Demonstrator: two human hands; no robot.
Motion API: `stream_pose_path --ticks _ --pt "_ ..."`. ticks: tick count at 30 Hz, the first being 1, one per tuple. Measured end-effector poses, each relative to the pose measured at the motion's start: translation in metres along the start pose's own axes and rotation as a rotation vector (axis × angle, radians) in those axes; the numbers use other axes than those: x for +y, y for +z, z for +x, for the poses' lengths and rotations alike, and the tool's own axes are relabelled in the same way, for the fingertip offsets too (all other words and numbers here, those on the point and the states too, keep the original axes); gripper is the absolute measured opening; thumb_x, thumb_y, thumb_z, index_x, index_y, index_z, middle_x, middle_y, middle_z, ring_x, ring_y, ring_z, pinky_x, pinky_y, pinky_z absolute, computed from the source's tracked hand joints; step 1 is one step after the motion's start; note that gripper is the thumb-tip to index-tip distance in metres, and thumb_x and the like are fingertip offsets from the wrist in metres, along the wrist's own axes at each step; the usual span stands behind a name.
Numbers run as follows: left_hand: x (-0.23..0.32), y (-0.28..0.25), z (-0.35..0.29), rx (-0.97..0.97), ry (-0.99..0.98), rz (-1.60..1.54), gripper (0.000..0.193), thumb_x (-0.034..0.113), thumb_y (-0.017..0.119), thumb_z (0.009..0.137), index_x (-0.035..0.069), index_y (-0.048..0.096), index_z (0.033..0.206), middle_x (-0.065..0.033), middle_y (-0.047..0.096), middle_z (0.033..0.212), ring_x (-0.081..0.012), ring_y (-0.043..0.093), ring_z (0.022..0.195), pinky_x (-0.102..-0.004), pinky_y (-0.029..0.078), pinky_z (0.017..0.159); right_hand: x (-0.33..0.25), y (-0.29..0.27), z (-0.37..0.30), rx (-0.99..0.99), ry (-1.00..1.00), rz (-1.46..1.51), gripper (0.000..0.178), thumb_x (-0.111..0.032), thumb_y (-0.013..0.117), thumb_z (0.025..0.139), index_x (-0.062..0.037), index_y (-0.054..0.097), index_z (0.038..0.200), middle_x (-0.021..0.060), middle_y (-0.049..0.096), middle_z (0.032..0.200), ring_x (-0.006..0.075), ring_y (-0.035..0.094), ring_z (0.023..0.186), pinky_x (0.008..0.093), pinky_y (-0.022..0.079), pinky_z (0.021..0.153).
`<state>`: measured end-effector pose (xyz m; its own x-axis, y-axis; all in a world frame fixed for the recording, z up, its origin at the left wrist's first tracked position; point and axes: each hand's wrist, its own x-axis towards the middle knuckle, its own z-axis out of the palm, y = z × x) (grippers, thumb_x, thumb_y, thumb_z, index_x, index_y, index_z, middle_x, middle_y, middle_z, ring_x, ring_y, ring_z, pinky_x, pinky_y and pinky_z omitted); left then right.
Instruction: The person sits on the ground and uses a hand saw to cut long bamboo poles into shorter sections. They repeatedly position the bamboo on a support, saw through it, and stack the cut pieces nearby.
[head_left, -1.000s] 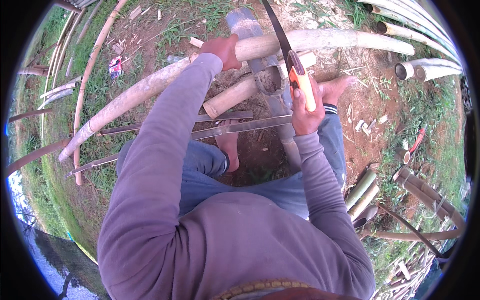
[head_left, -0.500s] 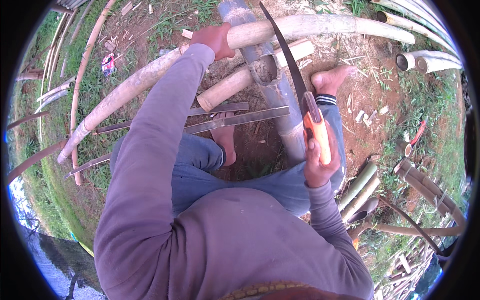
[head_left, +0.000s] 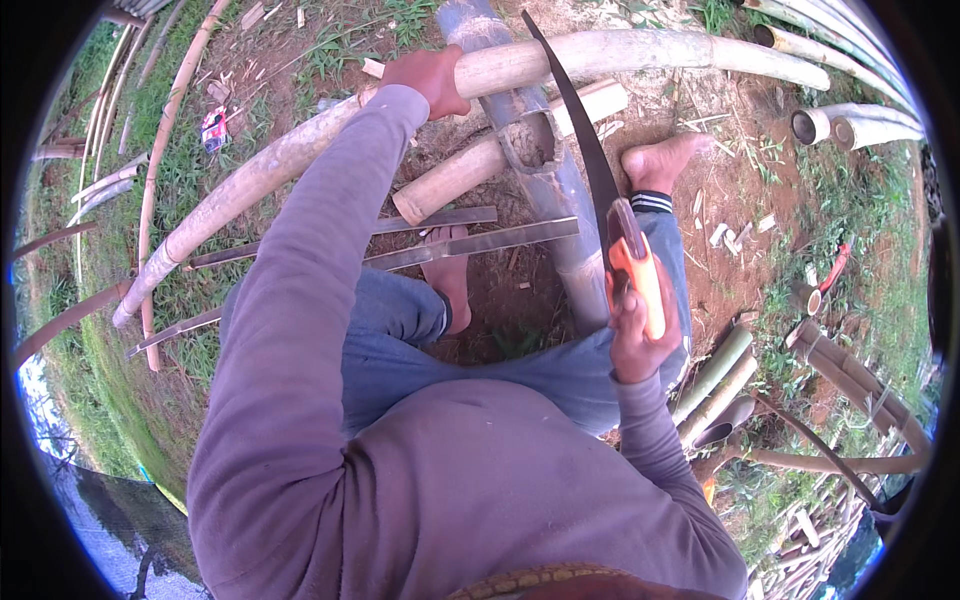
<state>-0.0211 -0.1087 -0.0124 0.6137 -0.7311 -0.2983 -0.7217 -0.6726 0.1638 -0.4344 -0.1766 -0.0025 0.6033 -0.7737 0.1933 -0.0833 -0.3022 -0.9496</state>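
Observation:
My left hand [head_left: 425, 80] is closed around a long, pale bamboo pole [head_left: 620, 55] that runs across the far part of the view. In my right hand [head_left: 645, 335] is a curved hand saw [head_left: 590, 130] with an orange handle, its dark blade crossing the pole to the right of my left hand. I cannot tell whether the teeth touch the bamboo. Beneath the pole, a thick greyish bamboo trunk [head_left: 580, 255] with a hollow cut into its top lies between my feet. A shorter bamboo piece [head_left: 450, 180] lies crosswise at that hollow.
Two flat split strips [head_left: 480, 240] cross above my left foot. Cut bamboo tubes [head_left: 720, 375] lie by my right knee, and more poles [head_left: 830, 45] are stacked at the far right. An orange-handled tool [head_left: 838, 265] rests on the ground. Wood chips [head_left: 740, 235] are scattered about.
My right hand has drawn the saw slightly back toward me, so the blade sits a little lower across the pole. The left hand and the pole look almost unmoved.

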Motion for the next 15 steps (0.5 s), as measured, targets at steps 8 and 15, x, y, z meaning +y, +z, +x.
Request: stream_pose_path --ticks 8,15 --pt "-0.007 -0.008 0.017 0.017 -0.004 -0.006 0.072 0.042 0.089 0.070 0.019 0.066 0.135 -0.0156 0.079 0.110 -0.0388 0.076 0.103 -0.0513 0.060 0.093 0.014 0.055 0.068 0.032 -0.021 0.048 0.046 -0.010 0.074 0.101 0.0078 0.062 0.142 0.0215 0.075 0.129 0.0258 0.073 0.117 0.0358 0.057 0.100" --pt "-0.014 0.002 0.016 -0.017 0.019 -0.012 0.074 0.041 0.088 0.069 0.019 0.066 0.136 -0.0148 0.078 0.113 -0.0368 0.076 0.106 -0.0495 0.060 0.095 0.019 0.020 0.018 0.016 -0.095 -0.140 0.049 -0.013 0.076 0.100 0.0093 0.061 0.141 0.0247 0.073 0.134 0.0333 0.073 0.122 0.0418 0.059 0.102"
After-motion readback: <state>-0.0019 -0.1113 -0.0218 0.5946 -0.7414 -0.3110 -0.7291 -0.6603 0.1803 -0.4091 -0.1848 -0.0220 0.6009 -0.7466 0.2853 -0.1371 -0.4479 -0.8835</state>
